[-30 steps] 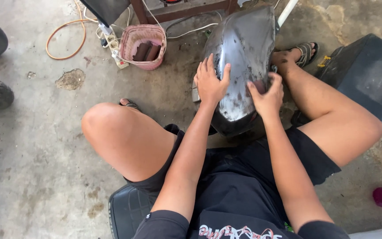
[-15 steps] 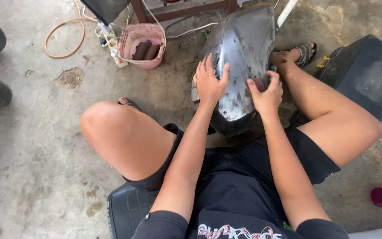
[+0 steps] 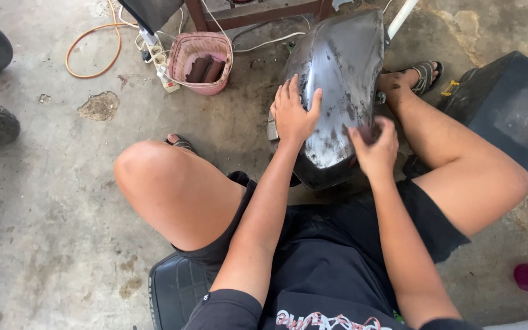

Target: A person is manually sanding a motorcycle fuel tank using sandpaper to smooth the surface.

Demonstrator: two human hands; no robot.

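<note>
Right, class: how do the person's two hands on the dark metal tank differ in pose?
The left hand lies flat with fingers spread on the dark metal tank; the right hand is curled, fingertips bunched against it. The left hand sits higher up on the tank's left side, the right hand lower down on its right side. Both are bare and touch the tank.

Open concrete floor lies left of the metal tank, past the raised knee; a pink basket and cables crowd the far side, a black box blocks the right
</note>
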